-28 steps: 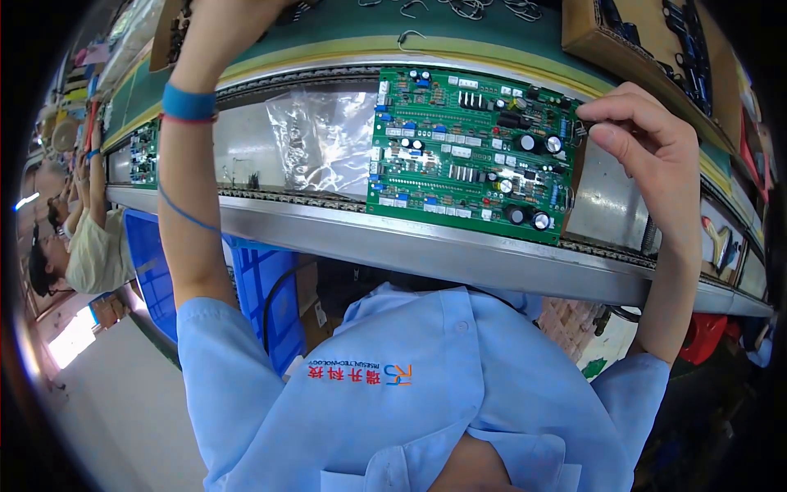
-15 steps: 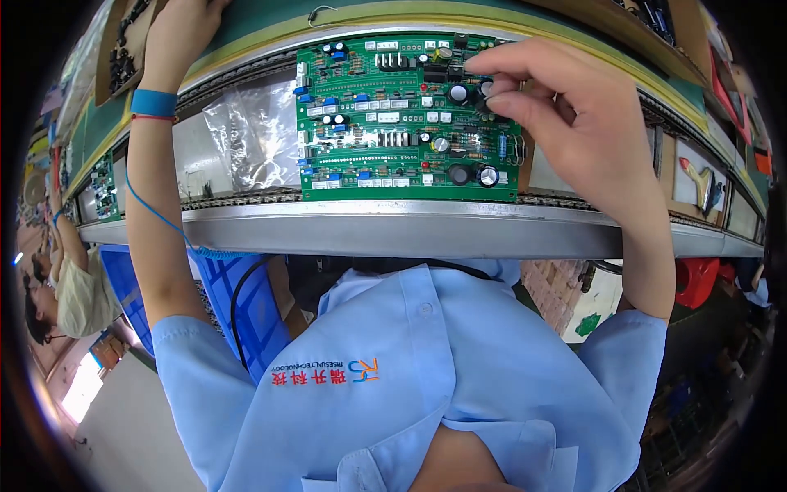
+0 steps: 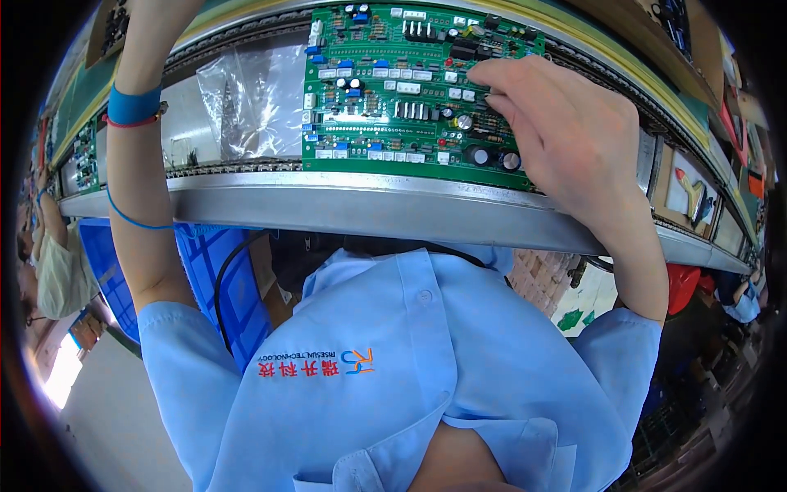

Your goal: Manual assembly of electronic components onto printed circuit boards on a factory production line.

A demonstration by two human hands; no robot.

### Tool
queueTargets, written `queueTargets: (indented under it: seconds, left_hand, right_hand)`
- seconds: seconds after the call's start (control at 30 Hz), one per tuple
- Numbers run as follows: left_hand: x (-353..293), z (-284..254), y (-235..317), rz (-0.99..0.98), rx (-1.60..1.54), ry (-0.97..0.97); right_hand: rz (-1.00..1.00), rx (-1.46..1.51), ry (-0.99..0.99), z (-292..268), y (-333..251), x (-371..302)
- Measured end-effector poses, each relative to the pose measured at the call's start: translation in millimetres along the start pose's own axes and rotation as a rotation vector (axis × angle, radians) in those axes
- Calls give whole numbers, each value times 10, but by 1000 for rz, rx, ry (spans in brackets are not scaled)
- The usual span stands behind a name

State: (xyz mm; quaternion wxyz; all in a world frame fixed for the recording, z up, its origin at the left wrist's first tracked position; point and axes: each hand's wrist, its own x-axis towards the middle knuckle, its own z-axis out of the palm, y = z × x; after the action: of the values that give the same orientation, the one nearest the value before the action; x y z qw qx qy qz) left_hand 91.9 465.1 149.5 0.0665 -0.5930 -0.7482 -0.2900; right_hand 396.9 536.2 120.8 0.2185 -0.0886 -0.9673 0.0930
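A green circuit board (image 3: 369,98), filled with connectors, blue parts and capacitors in two similar halves, lies flat across the rails in front of me. Over its right part is my right hand (image 3: 566,123), palm down, with thumb and fingers curled together at the capacitors of the far half. What sits between those fingertips is hidden. Two dark round capacitors (image 3: 493,157) show on the near half, by the thumb side of the hand. My left hand (image 3: 161,20) reaches beyond the upper edge at the far left, its fingers out of sight. A blue wrist strap (image 3: 135,106) circles that wrist.
A clear plastic bag (image 3: 250,102) lies left of the board. The metal rail (image 3: 352,205) runs along the near side. Dark parts fill a cardboard box (image 3: 102,37) at far left. A red-and-yellow handled tool (image 3: 693,187) lies at right. Blue crates (image 3: 217,283) stand below.
The whole view has shifted, with the board higher in the picture. My right fingertips have moved nearer and leftward over the board, covering a capacitor that showed before. More of my left hand is cut off.
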Motion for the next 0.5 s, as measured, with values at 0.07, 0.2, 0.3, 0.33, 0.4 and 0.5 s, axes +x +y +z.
queueTargets:
  seconds: [0.07, 0.2, 0.3, 0.33, 0.4, 0.5]
  left_hand:
    - [-34, -50, 140, -256, -179, -100]
    - [-78, -98, 611, -429, -291, -104]
    - [-130, -96, 203, -135, -299, -140]
    - [-175, -139, 56, 110, -268, -187]
    - [-207, -186, 142, 39, -262, -236]
    - [-241, -161, 361, -113, -337, -302]
  right_hand:
    - [-7, 2, 0, 5, 1, 5]
    - [-6, -41, -12, 15, -6, -4]
    - [-42, -94, -38, -37, -46, 3]
    - [-73, -111, -62, -53, -65, 28]
    - [-79, -3, 31, -73, 40, 24]
    - [129, 81, 94, -383, 243, -44]
